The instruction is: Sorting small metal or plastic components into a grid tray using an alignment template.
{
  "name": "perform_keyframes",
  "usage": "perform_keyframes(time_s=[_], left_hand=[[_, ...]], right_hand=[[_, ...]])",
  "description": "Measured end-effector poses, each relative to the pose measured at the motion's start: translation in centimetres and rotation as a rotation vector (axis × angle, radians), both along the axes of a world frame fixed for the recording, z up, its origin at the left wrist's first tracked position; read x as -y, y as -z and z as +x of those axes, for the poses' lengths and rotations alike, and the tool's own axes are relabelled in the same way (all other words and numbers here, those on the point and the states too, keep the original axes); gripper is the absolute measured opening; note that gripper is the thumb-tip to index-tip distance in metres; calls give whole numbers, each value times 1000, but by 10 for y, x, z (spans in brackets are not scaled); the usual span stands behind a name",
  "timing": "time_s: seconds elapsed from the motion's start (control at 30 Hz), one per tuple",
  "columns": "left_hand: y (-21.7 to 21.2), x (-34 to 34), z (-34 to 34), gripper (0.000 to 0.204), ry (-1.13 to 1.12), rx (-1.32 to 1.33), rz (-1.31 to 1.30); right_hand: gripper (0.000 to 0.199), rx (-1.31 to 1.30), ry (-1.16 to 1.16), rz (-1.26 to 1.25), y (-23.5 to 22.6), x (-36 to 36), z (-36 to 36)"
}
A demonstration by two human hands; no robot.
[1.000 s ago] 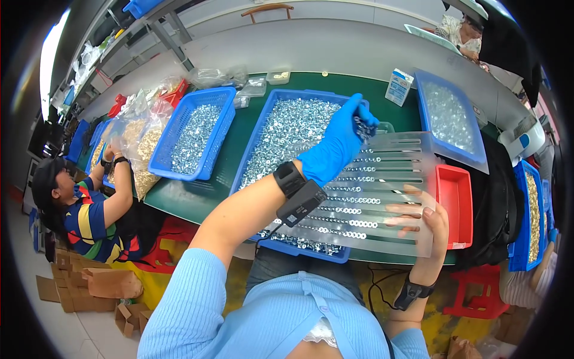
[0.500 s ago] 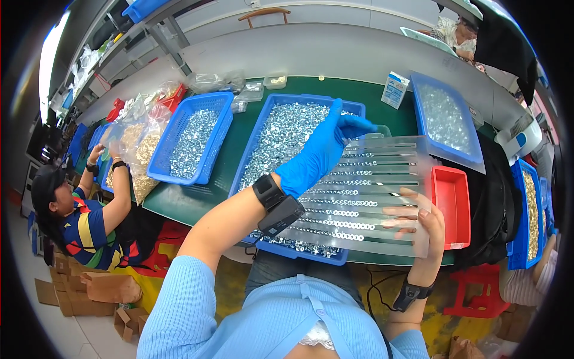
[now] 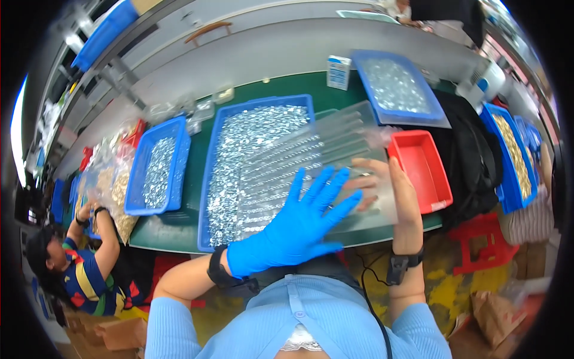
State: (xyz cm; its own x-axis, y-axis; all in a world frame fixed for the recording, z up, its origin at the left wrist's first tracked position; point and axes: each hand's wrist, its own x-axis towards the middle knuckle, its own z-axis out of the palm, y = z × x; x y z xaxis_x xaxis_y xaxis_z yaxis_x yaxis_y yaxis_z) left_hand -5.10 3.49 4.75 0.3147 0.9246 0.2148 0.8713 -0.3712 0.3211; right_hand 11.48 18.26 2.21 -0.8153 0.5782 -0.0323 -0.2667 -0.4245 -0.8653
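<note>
Green table (image 3: 191,179): it runs across the middle of the frame and carries every tray.
Big blue tray (image 3: 209,197): centre of the frame, heaped with small shiny metal parts (image 3: 251,131); the clear plate hangs over its lower right part.
Clear grooved plate (image 3: 311,161): centre, tilted, rows of small parts sitting in its grooves; its right side reaches toward the red bin.
Risk, spill: judged from the tilt, parts could slide along the grooves and drop off the plate's lower edge onto the floor rather than back into the big blue tray.
Risk, grip: only one bare hand carries the plate's right side, so a push from the gloved palm could tip or twist it.
Risk, red bin (image 3: 418,170): right of centre, just beside the plate; a swing of the plate could knock it.
Left hand (image 3: 299,221): blue glove, lower centre, fingers (image 3: 323,182) fanned wide and flat, palm laid on the plate, grasping nothing.
Right hand (image 3: 388,191): bare, right of centre, fingers stretched along the plate's right side; whether the thumb clamps underneath I cannot tell.
</note>
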Motion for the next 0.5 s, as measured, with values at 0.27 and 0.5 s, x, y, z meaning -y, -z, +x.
perform_keyframes(time_s=[0.27, 0.5], left_hand=[[27, 3, 7, 88, -223, 137, 417], [20, 3, 16, 90, -236, 217, 478]], right_hand=[[45, 240, 389, 443, 1, -44, -3], [16, 1050, 433, 1390, 84, -78, -20]])
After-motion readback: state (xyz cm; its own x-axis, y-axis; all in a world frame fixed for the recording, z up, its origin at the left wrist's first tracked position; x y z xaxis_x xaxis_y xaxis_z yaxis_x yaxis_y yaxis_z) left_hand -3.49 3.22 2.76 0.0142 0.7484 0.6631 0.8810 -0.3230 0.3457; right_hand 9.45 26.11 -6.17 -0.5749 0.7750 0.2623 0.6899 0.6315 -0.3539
